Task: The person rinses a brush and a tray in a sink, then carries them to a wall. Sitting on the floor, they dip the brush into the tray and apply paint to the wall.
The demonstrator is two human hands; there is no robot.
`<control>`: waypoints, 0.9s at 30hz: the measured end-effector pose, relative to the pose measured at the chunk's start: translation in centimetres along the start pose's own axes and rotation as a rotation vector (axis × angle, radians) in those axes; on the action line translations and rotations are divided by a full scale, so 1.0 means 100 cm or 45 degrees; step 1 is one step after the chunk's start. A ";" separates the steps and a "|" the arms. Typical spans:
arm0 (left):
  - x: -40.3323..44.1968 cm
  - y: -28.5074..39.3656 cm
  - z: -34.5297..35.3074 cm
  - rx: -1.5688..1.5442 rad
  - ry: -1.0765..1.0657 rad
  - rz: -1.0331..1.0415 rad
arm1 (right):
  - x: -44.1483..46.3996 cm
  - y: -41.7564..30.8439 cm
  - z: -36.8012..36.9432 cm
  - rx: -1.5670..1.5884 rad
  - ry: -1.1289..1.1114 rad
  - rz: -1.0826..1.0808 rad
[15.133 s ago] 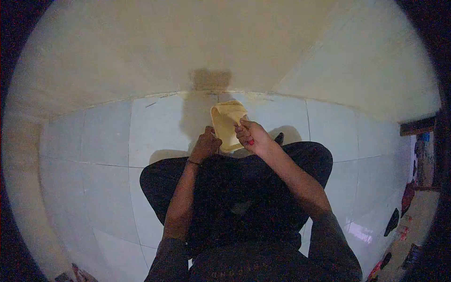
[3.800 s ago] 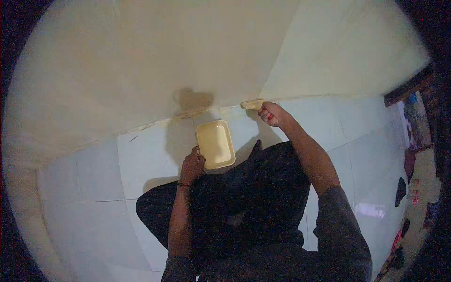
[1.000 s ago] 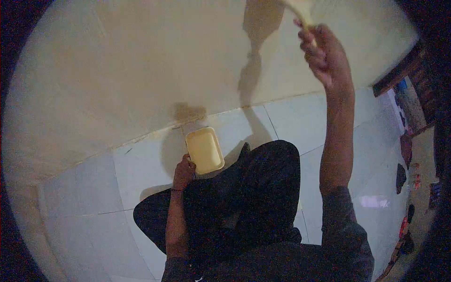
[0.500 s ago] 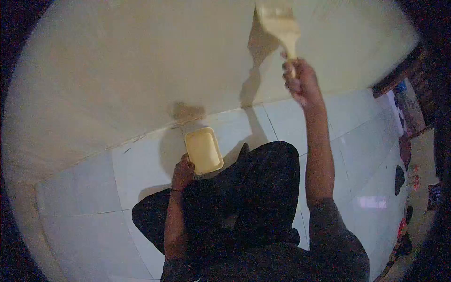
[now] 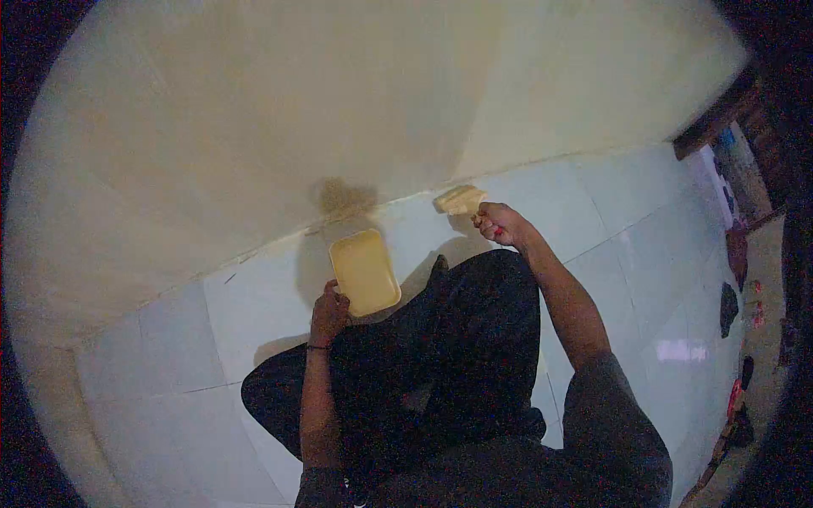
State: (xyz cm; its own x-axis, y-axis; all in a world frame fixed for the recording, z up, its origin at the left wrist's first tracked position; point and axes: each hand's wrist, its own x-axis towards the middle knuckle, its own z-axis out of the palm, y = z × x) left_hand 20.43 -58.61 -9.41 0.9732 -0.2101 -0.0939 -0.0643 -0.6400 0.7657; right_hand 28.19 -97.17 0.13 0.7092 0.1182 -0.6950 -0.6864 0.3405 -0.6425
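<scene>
My right hand point(image 5: 500, 223) is closed round the handle of a wide paintbrush point(image 5: 460, 201), whose pale, paint-coated head points left, low in front of the wall and over the tiles. A yellowish rectangular tray point(image 5: 366, 273) with rounded corners and a raised rim is near my legs. At its lower left edge, my left hand point(image 5: 330, 310) grips the rim, fingers partly hidden. Between brush and tray there is a gap.
The cream wall point(image 5: 279, 110) rises ahead and meets the white tiled floor point(image 5: 161, 356) along a stained seam. My folded legs point(image 5: 406, 356) in dark trousers are under my arms. At the far right are a dark door frame point(image 5: 716, 106) and scattered small items.
My right hand has brought the paintbrush down from high on the wall to just above the floor, turning its head leftward. The left hand and tray have barely moved.
</scene>
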 end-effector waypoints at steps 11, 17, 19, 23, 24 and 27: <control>-0.017 -0.002 0.000 -0.086 -0.074 -0.183 | 0.030 0.016 -0.008 0.059 -0.035 -0.063; -0.005 -0.019 0.008 -0.027 -0.015 -0.033 | -0.018 -0.016 0.017 0.153 -0.179 -0.216; -0.005 -0.020 0.008 -0.030 -0.014 -0.001 | -0.051 -0.024 0.043 -0.004 -0.047 -0.612; 0.000 -0.039 0.016 0.228 -0.035 0.135 | -0.129 -0.067 0.091 -0.160 -0.039 -0.872; -0.001 -0.036 0.016 0.227 -0.032 0.135 | -0.145 -0.078 0.100 -0.169 -0.060 -0.950; -0.005 -0.024 0.010 0.050 -0.015 -0.019 | -0.167 -0.103 0.120 -0.244 -0.025 -1.160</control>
